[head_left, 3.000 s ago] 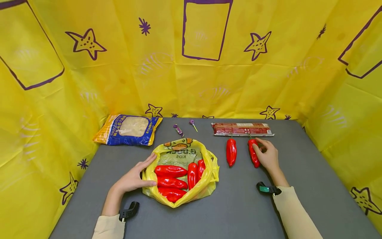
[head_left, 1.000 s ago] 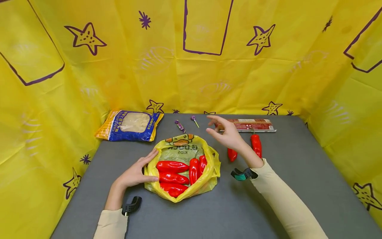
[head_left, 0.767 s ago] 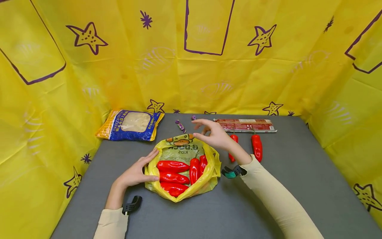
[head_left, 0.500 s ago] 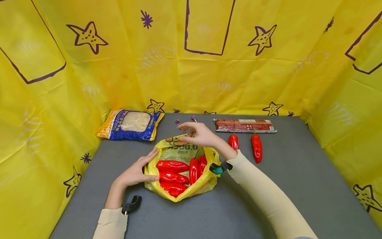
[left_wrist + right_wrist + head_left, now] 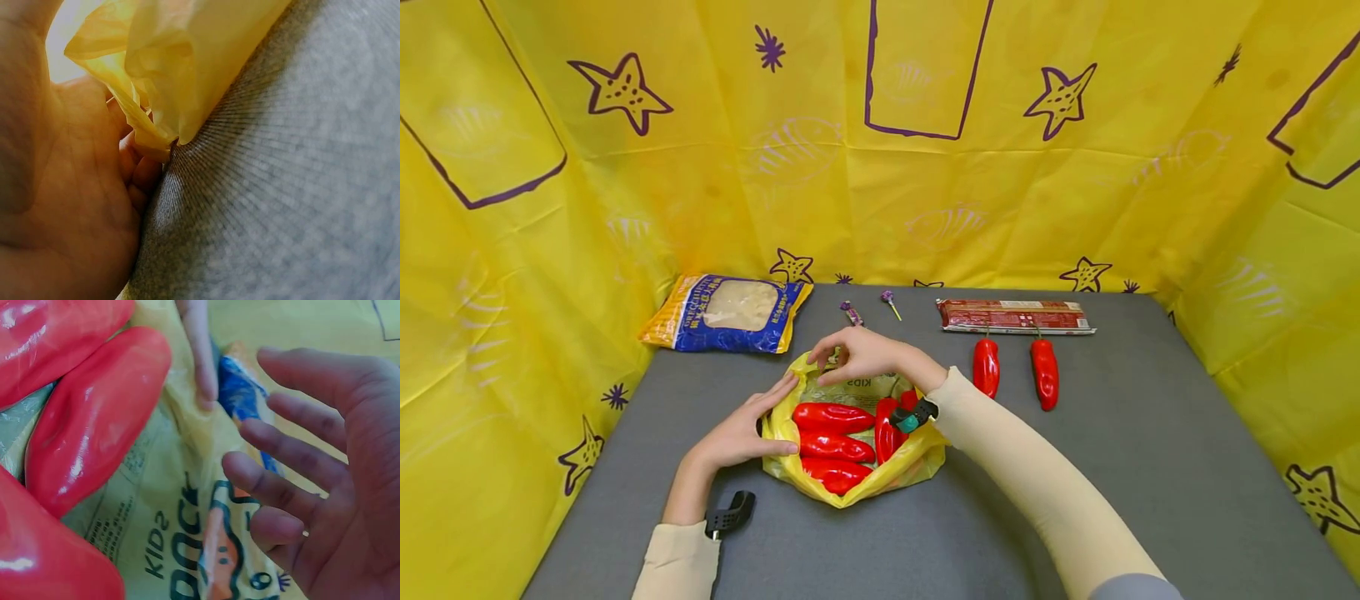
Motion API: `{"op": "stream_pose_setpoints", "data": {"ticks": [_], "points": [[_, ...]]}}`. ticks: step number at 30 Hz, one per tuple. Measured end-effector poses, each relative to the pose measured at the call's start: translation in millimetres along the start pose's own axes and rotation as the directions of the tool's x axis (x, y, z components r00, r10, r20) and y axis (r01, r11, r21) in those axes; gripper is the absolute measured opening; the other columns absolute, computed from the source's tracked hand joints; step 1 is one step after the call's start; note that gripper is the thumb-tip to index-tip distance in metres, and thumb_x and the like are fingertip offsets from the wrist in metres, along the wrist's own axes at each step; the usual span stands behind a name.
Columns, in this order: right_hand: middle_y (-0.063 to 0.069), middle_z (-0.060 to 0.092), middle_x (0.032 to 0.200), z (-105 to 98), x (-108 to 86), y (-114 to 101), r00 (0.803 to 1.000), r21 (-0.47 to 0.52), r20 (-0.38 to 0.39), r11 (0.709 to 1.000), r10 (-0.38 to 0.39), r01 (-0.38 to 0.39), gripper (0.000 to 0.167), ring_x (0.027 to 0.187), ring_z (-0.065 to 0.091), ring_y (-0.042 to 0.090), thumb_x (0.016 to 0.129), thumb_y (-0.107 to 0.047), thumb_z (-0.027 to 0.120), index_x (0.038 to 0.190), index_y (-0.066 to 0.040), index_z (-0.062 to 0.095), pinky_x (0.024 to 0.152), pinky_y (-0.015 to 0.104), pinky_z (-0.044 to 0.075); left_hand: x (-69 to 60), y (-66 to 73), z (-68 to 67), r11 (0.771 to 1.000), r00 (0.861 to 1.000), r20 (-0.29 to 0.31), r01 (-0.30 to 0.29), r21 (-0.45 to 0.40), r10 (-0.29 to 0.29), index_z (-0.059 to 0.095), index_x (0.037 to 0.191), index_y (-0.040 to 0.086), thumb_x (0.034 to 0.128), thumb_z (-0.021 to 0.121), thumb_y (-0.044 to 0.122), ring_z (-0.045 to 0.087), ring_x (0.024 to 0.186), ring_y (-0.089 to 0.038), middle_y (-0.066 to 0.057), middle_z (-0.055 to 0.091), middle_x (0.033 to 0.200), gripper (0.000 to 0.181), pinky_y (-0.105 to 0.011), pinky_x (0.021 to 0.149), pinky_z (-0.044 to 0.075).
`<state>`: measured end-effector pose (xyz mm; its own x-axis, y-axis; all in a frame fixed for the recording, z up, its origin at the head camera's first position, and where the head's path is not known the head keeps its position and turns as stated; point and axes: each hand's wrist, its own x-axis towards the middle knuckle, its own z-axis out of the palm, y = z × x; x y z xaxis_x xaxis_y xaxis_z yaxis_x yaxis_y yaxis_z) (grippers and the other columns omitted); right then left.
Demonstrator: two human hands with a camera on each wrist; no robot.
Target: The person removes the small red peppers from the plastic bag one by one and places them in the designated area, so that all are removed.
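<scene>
A yellow plastic bag (image 5: 925, 467) lies with its mouth wide, and several red peppers (image 5: 833, 417) rest inside it. My left hand (image 5: 737, 437) is at the bag's left rim, thumb and fingers spread apart along it. In the left wrist view, the plastic (image 5: 181, 69) lies against the lower fingers, partly hiding them. Over the far rim hovers my right hand (image 5: 865, 354), its fingers loosely bent and holding nothing. The right wrist view shows bare space between its thumb and fingers (image 5: 294, 450). Two more red peppers (image 5: 987, 367) lie on the table, right of the bag.
A blue and orange pasta bag (image 5: 730, 315) lies at the back left. Two purple-wrapped candies, one a lollipop (image 5: 891, 304), sit at the back middle. A long red packet (image 5: 1015, 317) lies behind the loose peppers. Yellow printed cloth (image 5: 820, 192) encloses the grey table (image 5: 1135, 467).
My right hand has left the right-hand loose pepper and travelled left to the bag's far rim. That pepper stays on the table. My left hand has stayed at the bag's left rim.
</scene>
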<state>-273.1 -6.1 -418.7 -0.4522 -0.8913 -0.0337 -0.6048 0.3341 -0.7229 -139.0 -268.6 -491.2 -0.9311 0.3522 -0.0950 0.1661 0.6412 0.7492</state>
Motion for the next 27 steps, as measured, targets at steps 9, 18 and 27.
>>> {"op": "stream_pose_setpoints", "data": {"ticks": [9, 18, 27], "points": [[0.005, 0.076, 0.119, 19.2, 18.8, 5.6, 0.985, 0.024, 0.172, 1.000, 0.012, -0.017, 0.041, 0.111, 0.067, 0.020, 0.094, -0.023, 0.083, 0.132, -0.013, 0.075, 0.089, 0.023, 0.055, -0.5, 0.3, -0.8, 1.000, 1.000, -0.006, -0.002, -0.005, 0.002, 0.026, 0.170, 0.029, 0.0835, 0.087, 0.050, 0.042, 0.140, -0.037, -0.006, 0.025, 0.176, 0.108, -0.073, 0.112, 0.037], [-0.006, 0.072, 0.121, 34.8, 26.2, 4.8, 0.957, 0.009, 0.283, 0.998, 0.062, -0.067, 0.047, 0.108, 0.062, 0.009, 0.089, -0.023, 0.088, 0.133, -0.015, 0.074, 0.090, 0.022, 0.055, -0.8, 0.5, -0.1, 1.000, 1.000, -0.008, -0.018, -0.017, 0.018, 0.028, 0.170, 0.025, 0.0837, 0.088, 0.048, 0.042, 0.141, -0.037, -0.006, 0.023, 0.177, 0.108, -0.073, 0.113, 0.036], [-0.005, 0.071, 0.118, 34.4, 28.2, 4.5, 0.952, -0.019, 0.304, 0.999, 0.037, -0.033, 0.047, 0.107, 0.062, 0.008, 0.090, -0.021, 0.087, 0.134, -0.015, 0.073, 0.091, 0.021, 0.053, -0.3, 1.7, -1.7, 1.000, 1.000, -0.004, -0.007, -0.008, 0.007, 0.027, 0.170, 0.026, 0.0837, 0.088, 0.049, 0.043, 0.140, -0.037, -0.006, 0.023, 0.177, 0.108, -0.072, 0.113, 0.036]]}}
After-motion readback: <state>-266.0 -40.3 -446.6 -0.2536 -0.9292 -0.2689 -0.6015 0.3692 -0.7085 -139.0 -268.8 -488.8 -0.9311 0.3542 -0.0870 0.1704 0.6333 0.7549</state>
